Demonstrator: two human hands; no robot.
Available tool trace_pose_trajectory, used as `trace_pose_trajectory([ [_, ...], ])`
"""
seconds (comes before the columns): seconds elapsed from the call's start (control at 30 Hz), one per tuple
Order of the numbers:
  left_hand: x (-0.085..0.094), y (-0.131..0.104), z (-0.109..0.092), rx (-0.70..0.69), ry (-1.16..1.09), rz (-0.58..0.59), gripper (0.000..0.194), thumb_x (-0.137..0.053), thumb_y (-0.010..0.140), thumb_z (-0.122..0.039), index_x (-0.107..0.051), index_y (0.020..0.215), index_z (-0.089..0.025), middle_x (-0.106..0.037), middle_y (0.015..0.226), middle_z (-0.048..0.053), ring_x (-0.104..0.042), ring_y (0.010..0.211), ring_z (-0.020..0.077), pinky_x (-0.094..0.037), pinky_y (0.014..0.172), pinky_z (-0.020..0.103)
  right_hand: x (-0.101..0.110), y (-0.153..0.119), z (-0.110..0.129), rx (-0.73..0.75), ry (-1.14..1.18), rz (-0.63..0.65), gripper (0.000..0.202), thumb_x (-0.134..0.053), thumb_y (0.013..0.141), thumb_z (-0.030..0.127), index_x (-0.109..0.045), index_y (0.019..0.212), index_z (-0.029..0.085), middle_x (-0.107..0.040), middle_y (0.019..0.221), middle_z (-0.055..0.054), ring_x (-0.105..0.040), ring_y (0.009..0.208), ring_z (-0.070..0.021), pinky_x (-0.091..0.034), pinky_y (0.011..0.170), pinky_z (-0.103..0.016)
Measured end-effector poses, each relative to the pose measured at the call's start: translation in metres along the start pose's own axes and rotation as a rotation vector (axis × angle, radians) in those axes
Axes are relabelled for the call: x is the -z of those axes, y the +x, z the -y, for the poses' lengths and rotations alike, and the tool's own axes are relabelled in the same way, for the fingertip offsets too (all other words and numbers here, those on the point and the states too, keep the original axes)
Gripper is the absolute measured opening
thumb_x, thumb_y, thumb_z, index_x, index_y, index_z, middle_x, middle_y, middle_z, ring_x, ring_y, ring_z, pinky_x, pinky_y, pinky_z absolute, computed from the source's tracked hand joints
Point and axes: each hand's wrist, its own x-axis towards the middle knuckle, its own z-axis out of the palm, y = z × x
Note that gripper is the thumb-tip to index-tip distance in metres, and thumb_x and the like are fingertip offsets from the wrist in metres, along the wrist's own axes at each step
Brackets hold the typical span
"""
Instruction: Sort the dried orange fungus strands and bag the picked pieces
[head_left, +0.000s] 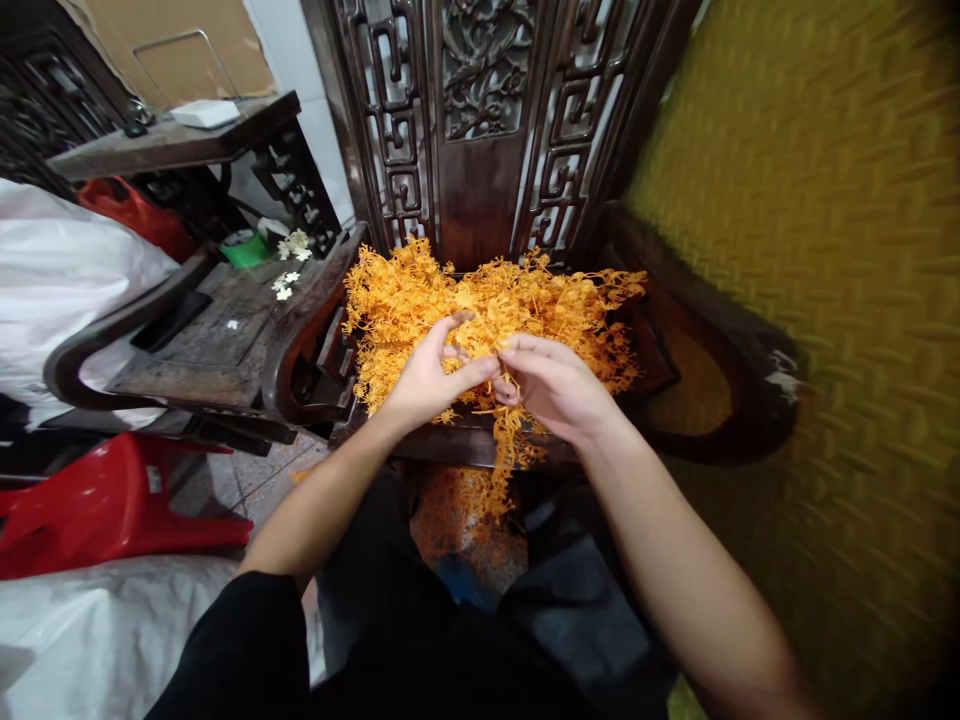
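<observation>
A wide heap of orange artificial foliage lies on the seat of a dark carved wooden chair. Over the front of the heap, my left hand has its thumb and fingers closed around part of the orange strands. Close beside it on the right, my right hand pinches the same bunch, fingertips nearly touching the left thumb. From between the hands an orange strand hangs down past the seat's front edge. Small details between the fingertips are hard to make out.
At the left, a second wooden chair holds a roll of green tape and pale flower pieces. A red plastic stool and white sacks lie farther left. A woven yellow surface rises at the right.
</observation>
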Motion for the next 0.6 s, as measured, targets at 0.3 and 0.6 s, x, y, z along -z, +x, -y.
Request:
trace_pose_trajectory([
  [0.3, -0.001, -0.004, -0.002, -0.046, 0.141, -0.022, 0.050, -0.073, 0.084, -0.050, -0.070, 0.119, -0.014, -0.075, 0.117, 0.011, -0.069, 0.104, 0.0227, -0.057, 0.094, 0.039, 0.001, 0.009, -0.010, 0.011, 0.048, -0.060, 0.031, -0.067, 0.086, 0.050, -0.057, 0.078, 0.021, -0.056, 0.064, 0.000, -0.050, 0.050, -0.0132, -0.040, 0.045, -0.029],
  [0.6, 0.001, -0.008, -0.008, -0.045, 0.201, 0.076, 0.057, -0.066, 0.090, -0.050, -0.067, 0.134, -0.013, -0.074, 0.127, 0.011, -0.069, 0.116, 0.0275, -0.054, 0.104, 0.040, -0.011, 0.001, -0.019, 0.523, -0.576, -0.309, 0.027, -0.060, 0.099, 0.048, -0.059, 0.118, 0.029, -0.060, 0.093, -0.002, -0.055, 0.061, -0.0109, -0.044, 0.046, -0.025],
])
